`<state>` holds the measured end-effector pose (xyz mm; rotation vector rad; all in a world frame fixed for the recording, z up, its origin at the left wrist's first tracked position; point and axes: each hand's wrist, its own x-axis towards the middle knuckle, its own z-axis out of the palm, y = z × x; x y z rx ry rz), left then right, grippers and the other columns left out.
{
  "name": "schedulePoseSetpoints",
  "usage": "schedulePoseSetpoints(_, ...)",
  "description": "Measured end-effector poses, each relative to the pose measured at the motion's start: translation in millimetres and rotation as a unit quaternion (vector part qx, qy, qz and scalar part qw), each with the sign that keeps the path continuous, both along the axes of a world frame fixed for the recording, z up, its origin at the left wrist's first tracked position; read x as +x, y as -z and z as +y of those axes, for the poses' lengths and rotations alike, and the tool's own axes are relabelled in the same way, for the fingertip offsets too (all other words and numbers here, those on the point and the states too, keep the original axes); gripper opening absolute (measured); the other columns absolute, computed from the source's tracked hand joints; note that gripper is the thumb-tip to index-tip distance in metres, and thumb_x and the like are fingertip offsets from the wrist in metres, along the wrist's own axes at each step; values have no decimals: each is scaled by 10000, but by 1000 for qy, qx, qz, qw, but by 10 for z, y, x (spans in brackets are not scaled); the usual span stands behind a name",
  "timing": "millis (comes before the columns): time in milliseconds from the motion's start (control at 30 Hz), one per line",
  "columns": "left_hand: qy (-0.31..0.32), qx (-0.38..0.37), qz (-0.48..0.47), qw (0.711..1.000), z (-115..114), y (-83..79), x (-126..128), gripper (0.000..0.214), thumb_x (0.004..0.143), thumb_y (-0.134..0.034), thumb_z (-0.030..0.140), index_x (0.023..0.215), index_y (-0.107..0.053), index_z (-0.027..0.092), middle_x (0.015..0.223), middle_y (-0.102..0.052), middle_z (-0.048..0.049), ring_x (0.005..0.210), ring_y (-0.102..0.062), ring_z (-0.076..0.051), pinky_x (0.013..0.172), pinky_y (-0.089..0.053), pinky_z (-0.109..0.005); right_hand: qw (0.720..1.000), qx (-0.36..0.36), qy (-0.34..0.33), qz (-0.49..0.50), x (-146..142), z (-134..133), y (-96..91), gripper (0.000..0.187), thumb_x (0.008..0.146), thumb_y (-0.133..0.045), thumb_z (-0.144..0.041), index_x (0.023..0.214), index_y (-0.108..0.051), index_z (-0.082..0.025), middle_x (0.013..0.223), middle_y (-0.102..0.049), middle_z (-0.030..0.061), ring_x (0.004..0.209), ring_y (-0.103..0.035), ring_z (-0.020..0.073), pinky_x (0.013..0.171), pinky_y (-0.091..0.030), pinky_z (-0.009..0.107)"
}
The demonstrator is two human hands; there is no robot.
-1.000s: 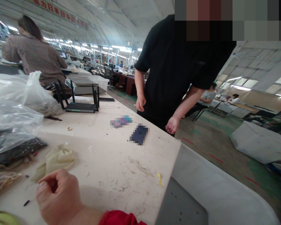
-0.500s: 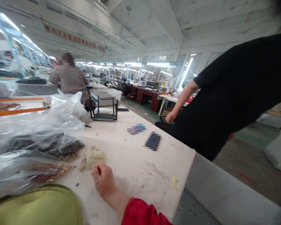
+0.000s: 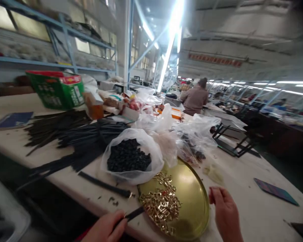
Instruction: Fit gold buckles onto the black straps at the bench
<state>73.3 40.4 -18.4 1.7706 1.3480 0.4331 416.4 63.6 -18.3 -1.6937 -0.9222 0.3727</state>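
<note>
My left hand point(image 3: 107, 228), at the bottom edge, is closed on a black strap point(image 3: 135, 213) that points toward the tray. A glint of metal shows at its fingertips. To the right of the gold tray point(image 3: 194, 191), my right hand point(image 3: 225, 210) is closed with its fingers pinched together; whatever they may hold is hidden. Many small gold buckles point(image 3: 164, 205) lie heaped on the tray's left half. Another black strap point(image 3: 103, 183), with a gold metal piece at its end, rests on the table. Behind it stands an open plastic bag point(image 3: 156, 158) of small black pieces point(image 3: 128, 156).
Bundles of black strips point(image 3: 91, 137) spread across the left of the table, near a green box point(image 3: 58, 90). Clear plastic bags point(image 3: 199, 127) and a black router point(image 3: 227, 148) sit farther back. A phone point(image 3: 275, 191) lies at right. A person point(image 3: 195, 95) sits beyond.
My view has swung left, bringing the tray, straps and my left hand into sight. The person in black has left the view. My right hand remains closed, now beside the tray.
</note>
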Motion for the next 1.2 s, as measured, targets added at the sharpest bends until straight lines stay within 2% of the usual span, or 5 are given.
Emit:
schedulePoseSetpoints(167, 46, -44, -129, 990, 95, -203, -117, 291, 851, -366, 410, 738, -493, 174, 653, -514, 12, 604, -473, -134, 547, -373, -218, 946, -18, -316, 75, -1510, -506, 13, 293, 783, -558, -444, 945, -587, -201, 781, -619, 36, 713, -570, 185, 650, -458, 289)
schedulePoseSetpoints(300, 59, -150, -194, 968, 142, -239, -325, 294, 833, -328, 445, 769, -436, 178, 470, -373, 81, 412, -352, -95, 425, -275, -201, 947, -16, -281, 158, -2092, -383, -41, 296, 832, -505, -448, 1004, -536, -209, 808, -583, 16, 606, -506, 121, 584, -433, 248)
schedulePoseSetpoints(500, 78, -164, -230, 956, 216, -149, -750, 248, 823, -389, 399, 781, -466, 167, 527, -435, 65, 448, -403, -86, 441, -319, -190, 903, -87, -326, 265, -2564, -206, -7, 292, 741, -608, -465, 710, -528, -185, 575, -467, -55, 504, -394, 84, 504, -366, 208)
schedulePoseSetpoints(900, -49, -255, -292, 920, 436, 246, -958, 351, 770, -491, 497, 901, -382, 190, 530, -539, 66, 381, -472, -78, 373, -333, -162, 918, -107, -294, 246, -2921, 12, 235, 259, 770, -570, -440, 692, -510, -200, 554, -421, -66, 508, -355, 93, 512, -332, 218)
schedulePoseSetpoints(1200, -27, -252, -317, 914, 455, 107, -1036, 328, 785, -484, 355, 1035, -401, 159, 661, -579, 30, 471, -496, -70, 412, -328, -160, 874, -142, -289, 364, -3026, 21, 255, 264, 727, -628, -432, 729, -536, -185, 549, -460, -65, 478, -378, 75, 471, -333, 194)
